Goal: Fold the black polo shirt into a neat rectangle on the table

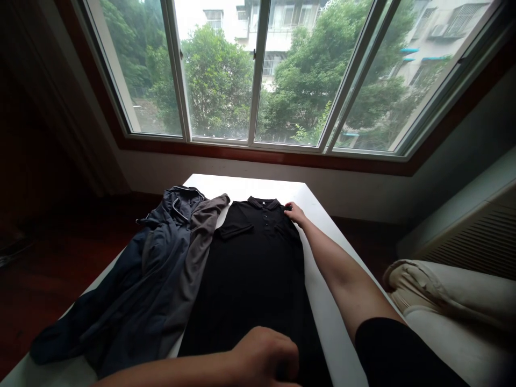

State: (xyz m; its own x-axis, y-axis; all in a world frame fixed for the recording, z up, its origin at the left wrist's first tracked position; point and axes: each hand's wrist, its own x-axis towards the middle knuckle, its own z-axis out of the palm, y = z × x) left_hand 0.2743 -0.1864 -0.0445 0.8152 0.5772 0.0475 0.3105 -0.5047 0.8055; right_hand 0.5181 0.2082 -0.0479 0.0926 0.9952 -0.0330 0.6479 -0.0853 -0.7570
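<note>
Working remotely, I pinch the black shirt (250, 285) with my right fingers (292, 212), apparently to hold it flat; whether my curled left fingers (287, 352) grip, I cannot tell.

From close above the table (282, 187), the head view faces forward and down toward the window (256, 86).

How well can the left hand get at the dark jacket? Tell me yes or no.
Probably yes: the left hand is over the lower part of the black shirt, the dark jacket lies alongside, and nothing upright stands between them.
</note>
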